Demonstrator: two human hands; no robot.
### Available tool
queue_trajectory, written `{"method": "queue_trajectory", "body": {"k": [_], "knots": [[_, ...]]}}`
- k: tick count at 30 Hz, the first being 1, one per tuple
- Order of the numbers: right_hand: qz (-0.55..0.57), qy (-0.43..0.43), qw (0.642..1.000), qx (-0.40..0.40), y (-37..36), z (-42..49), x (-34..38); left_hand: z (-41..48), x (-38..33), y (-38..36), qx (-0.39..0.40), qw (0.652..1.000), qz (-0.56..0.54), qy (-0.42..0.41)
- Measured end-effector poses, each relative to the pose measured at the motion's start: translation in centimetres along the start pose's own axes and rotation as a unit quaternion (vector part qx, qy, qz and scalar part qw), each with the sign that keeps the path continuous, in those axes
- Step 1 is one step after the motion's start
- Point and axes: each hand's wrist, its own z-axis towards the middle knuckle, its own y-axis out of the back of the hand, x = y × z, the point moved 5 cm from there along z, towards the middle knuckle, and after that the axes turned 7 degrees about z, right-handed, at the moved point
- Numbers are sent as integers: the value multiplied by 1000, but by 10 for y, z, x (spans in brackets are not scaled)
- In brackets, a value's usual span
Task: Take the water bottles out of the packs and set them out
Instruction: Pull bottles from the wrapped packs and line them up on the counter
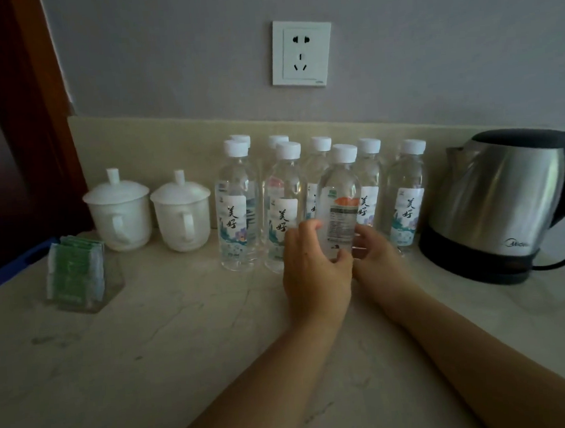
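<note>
While our left hand (pixel 314 268) and right hand (pixel 374 257) clamp the front bottle (pixel 340 207) low on the bench (pixel 151 354), we risk nudging its neighbours. Standing bottles (pixel 238 213) crowd it from nine to three o'clock; turning it carelessly could topple one toward the kettle (pixel 502 207) at three.

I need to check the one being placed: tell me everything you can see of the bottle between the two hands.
The held bottle is clear plastic with a white screw cap, seemingly full. It stands upright in the front row on the pale marble-look counter. Unlike its neighbours, its label faces out with the small-print side, orange band on top. The left hand and right hand clasp its lower part from both sides, hiding its base.
</note>
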Motion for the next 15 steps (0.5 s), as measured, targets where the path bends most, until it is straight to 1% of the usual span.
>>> {"method": "queue_trajectory", "body": {"k": [2, 3, 4, 6, 7, 9, 11, 13, 15], "knots": [[-57, 13, 998, -14, -1, 1, 2, -1, 1, -2, 20, 1000, -9, 7], [-67, 18, 997, -11, -1, 0, 3, -2, 1, -2, 23, 1000, -13, 9], [-53, 19, 998, -4, 0, 0, 2, -2, 1, -2, 22, 1000, -16, 11], [36, 1, 999, 8, 2, -2, -1, 1, 2, -2, 24, 999, -26, 24], [78, -10, 997, 7, 3, -1, -3, 1, 2, -3, 30, 999, -29, 33], [116, -28, 993, -16, 7, 1, -8, 1, 0, -3, 42, 998, -17, 38], [98, -34, 993, -47, 8, 2, -12, 0, -2, -4, 50, 998, -2, 24], [38, -31, 996, -75, 9, 2, -14, -1, -3, -5, 59, 998, -5, 21], [-2, -27, 996, -79, 9, 1, -12, -2, -3, -4, 53, 998, -20, 26]]}}
